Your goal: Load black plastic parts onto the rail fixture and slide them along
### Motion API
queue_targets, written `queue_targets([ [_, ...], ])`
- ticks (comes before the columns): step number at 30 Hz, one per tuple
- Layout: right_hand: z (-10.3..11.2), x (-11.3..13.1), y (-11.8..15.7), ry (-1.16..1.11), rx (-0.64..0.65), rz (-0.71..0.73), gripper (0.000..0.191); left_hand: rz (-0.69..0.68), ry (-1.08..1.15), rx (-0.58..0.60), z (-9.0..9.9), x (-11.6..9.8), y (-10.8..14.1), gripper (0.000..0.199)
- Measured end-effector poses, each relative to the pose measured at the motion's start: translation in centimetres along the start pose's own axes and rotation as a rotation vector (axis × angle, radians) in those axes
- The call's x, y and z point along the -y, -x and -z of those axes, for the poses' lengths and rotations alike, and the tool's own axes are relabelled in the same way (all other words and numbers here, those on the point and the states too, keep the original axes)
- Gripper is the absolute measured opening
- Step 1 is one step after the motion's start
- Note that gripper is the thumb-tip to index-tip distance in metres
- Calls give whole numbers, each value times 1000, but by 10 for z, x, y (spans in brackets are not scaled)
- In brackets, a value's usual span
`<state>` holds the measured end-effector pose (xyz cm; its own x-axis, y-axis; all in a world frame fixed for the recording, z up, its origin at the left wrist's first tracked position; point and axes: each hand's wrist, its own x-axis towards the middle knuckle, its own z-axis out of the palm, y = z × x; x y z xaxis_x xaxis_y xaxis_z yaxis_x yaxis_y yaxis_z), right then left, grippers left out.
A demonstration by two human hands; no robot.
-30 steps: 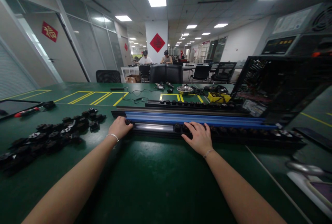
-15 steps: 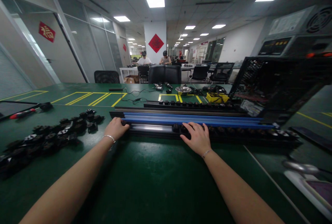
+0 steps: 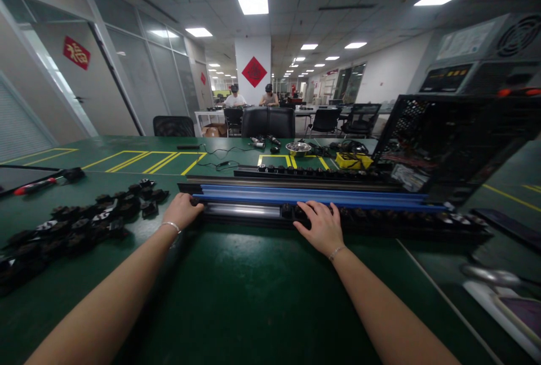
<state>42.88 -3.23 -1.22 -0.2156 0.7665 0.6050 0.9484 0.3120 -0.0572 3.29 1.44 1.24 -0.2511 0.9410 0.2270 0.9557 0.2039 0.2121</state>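
Observation:
A long black rail point(image 3: 249, 221) lies across the green table, with a shiny silver strip point(image 3: 243, 210) showing in its left part. Black modules point(image 3: 363, 216) fill its right part. A blue rail point(image 3: 313, 194) runs just behind it. At the left end, my left hand point(image 3: 183, 210) is closed around a small black piece point(image 3: 195, 202), mostly covered by the fingers. My right hand point(image 3: 322, 227) rests with spread thumb and fingers on the black modules right of the strip.
Many loose black modules point(image 3: 101, 216) lie at the left, near a red-handled tool point(image 3: 36, 186). Behind the rails are a metal bowl point(image 3: 298, 148) and a yellow box point(image 3: 354, 160). An open computer case point(image 3: 456, 134) stands at the right. Two people sit farther back.
My left hand has moved slightly left, toward the end of the rail, showing more of the silver strip. My right hand has stayed in place.

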Motion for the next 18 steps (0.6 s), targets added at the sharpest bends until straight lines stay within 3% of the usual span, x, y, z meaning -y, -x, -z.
queue_targets([
  [18,0,-1,1,-1,-6,6,44,91,72,-46,6,8,-2,36],
])
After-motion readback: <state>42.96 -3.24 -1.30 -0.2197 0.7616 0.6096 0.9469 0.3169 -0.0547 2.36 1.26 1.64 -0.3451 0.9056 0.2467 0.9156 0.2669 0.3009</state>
